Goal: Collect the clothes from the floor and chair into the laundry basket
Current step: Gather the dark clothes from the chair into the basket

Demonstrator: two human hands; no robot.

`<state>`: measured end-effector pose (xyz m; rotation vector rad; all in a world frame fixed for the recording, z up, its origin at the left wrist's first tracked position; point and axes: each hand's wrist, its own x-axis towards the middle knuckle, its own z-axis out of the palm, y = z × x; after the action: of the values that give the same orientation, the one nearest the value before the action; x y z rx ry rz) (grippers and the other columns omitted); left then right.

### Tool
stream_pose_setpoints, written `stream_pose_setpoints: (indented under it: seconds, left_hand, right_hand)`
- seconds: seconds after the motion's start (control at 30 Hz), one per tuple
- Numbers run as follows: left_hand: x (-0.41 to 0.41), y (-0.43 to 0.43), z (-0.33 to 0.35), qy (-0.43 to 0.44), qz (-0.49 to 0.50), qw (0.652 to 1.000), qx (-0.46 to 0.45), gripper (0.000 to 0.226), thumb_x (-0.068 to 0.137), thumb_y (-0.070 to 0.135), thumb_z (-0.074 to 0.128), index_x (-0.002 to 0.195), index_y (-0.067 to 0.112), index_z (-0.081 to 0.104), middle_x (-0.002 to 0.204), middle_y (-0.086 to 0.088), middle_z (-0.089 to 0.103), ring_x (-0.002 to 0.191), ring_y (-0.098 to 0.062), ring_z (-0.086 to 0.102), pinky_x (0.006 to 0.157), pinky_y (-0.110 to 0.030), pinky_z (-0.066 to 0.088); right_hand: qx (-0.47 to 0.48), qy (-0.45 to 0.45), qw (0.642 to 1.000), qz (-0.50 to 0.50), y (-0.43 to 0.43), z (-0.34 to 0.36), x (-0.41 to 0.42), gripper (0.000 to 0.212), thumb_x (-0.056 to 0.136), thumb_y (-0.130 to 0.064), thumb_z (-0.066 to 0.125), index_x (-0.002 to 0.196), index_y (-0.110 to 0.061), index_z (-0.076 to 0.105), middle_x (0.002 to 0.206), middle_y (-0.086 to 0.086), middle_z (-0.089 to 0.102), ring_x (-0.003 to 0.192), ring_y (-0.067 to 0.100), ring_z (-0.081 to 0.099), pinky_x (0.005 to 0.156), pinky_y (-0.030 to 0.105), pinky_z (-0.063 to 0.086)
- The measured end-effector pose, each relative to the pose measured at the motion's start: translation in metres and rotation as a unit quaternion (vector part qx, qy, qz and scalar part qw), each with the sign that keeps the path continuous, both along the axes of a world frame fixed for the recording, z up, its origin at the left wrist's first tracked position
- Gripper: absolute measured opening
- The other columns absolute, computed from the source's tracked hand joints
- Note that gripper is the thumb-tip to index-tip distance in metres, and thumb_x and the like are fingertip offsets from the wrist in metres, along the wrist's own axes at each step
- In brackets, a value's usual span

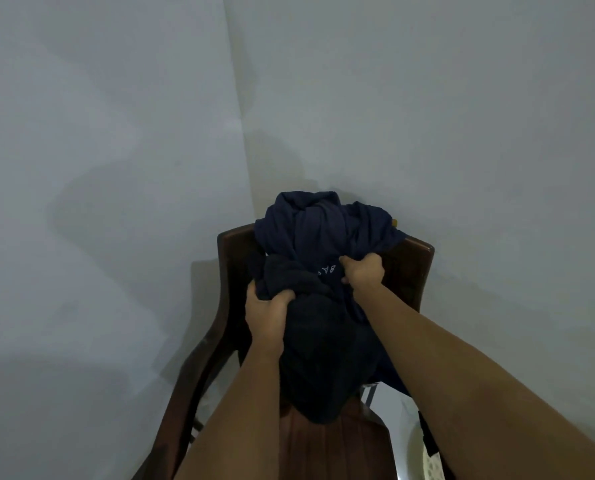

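Your left hand is clenched on a dark bundle of cloth, fingers wrapped over its upper fold, in front of the chair; your right hand is closed tight on the navy shirt, bunching the fabric just beside some pale lettering (only a few letters show, too creased to read); both forearms reach forward from the bottom edge toward the chair's back.

The navy shirt is draped over the top of the chair's back, its folds piled up above the rail and hanging down the front; the dark bundle hangs lower, in front of the chair's back and down to the seat, touching the shirt where your two hands meet it; whether the bundle is one garment or several, you cannot tell from this light.

The chair is dark wood with curved arms, standing in the corner against the pale wall; a small yellow scrap peeks out behind the shirt at the right end of the chair's back; to the right of the seat, low down, there is a strip of light floor.
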<state>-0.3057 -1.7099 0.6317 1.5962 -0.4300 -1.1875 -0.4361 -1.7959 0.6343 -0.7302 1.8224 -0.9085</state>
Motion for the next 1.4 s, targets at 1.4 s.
stream_pose_setpoints:
  seconds: [1.4]
  left_hand:
    - [-0.704,0.338,0.096,0.139,-0.561,0.815,-0.035,0.047,0.080,0.005,0.061,0.124,0.018,0.055,0.097,-0.007,0.063,0.081,-0.021,0.061,0.068,-0.029,0.052]
  right_hand:
    - [-0.115,-0.104,0.912,-0.379,0.538,0.108,-0.644,0.037,0.092,-0.031,0.058,0.122,-0.010,0.059,0.094,0.009,0.067,0.090,0.029,0.063,0.088,0.044,0.053]
